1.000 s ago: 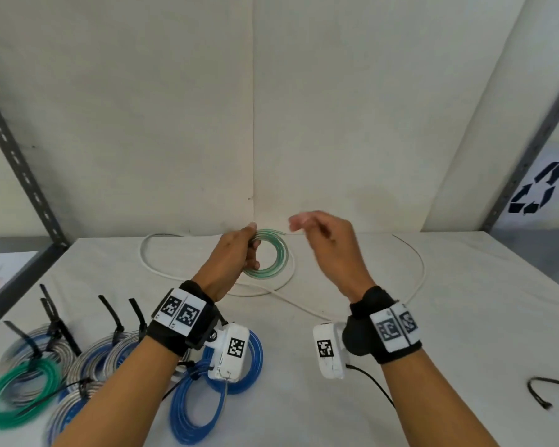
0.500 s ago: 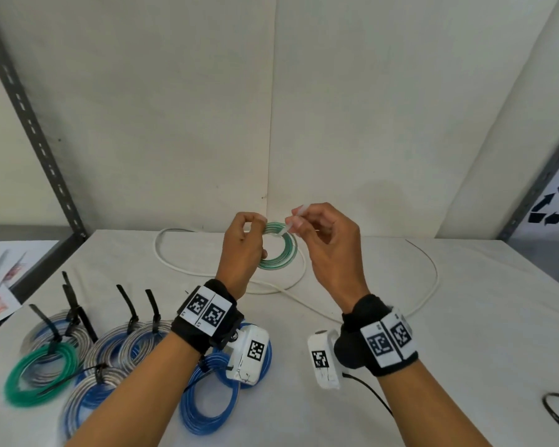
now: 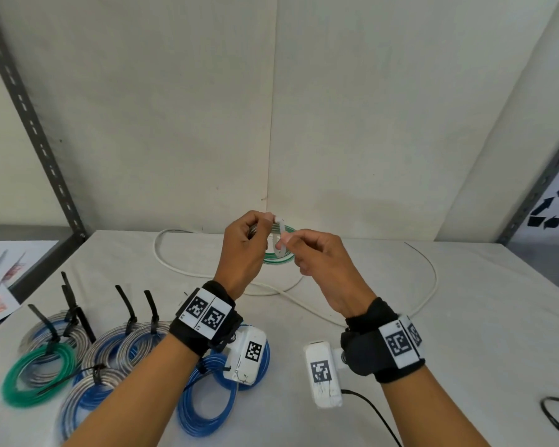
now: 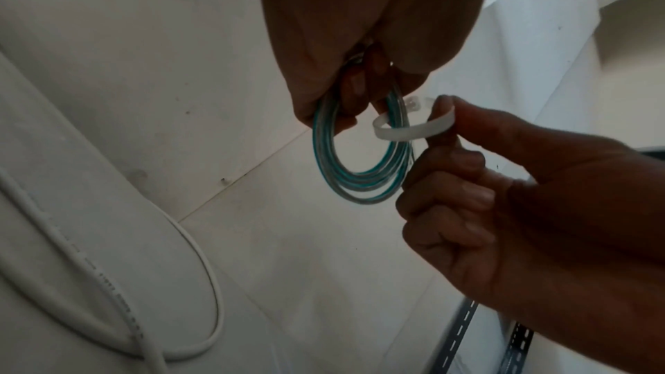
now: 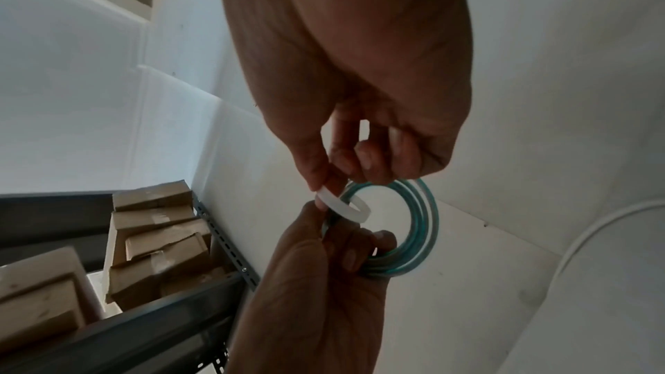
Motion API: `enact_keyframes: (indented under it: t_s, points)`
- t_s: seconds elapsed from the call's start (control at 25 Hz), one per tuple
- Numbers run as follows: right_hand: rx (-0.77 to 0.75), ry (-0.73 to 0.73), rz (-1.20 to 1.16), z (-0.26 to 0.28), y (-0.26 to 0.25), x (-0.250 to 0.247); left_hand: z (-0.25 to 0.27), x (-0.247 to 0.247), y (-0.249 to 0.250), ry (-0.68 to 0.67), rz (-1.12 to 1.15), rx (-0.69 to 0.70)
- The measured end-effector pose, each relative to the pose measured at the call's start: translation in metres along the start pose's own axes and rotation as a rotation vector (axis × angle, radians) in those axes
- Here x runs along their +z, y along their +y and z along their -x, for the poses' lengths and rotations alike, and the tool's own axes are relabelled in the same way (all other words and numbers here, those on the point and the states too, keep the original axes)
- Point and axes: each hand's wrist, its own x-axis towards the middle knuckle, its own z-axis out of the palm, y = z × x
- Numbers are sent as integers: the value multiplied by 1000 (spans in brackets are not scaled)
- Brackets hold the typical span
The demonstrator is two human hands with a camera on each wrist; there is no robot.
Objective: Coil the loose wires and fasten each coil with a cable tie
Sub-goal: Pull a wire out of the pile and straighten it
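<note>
The left hand [image 3: 242, 250] grips the coil [image 4: 363, 152] at its top, fingers curled round the bunched turns, so the ring hangs free below the fist, clear of the table [image 3: 465, 317]; the right hand [image 3: 320, 262] pinches a white tie [image 4: 413, 127] between thumb and forefinger, the strap bowed in an open loop through the coil just beside the left fingers; whether its tail has entered the head I cannot tell; the coil looks light and springy, likely to fan open if the fist slackens, so the hold belongs right next to where the tie crosses; the tie seems thin, smooth and flexible, probably slippery, best taken near its tail; farther out a loose white cable [image 3: 188, 272] lies on the table beyond the hands, and tied coils [image 3: 88, 359] rest nearer the person, left of the wrists.
</note>
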Motion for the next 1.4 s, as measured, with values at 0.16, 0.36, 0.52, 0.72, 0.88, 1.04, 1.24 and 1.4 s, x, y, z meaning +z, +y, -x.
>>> enact_keyframes:
  t_s: [0.16,0.36,0.52,0.72,0.88,1.04,1.24,1.4]
  points:
    - [24,-9,22,-1,-1,-2,2,1,-5,-10,-38,4]
    - [62,-13,19,-2,-2,-1,4,2,-6,-8,-44,21]
    - [136,-13,-41,-2,-7,-5,7,0,-4,-41,-229,184]
    - [341,-51,-305,-7,-11,-14,14,-1,3,-102,-352,376]
    - [189,-17,-102,-5,-10,-11,16,0,-1,-100,-329,359]
    - [98,198,1,-6,-4,-1,19,6,-4,-78,-280,248]
    - [77,207,-92,-6,-9,4,19,4,-6,-102,-244,217]
    - [199,339,-245,-22,-20,-11,34,1,0,-226,-219,179]
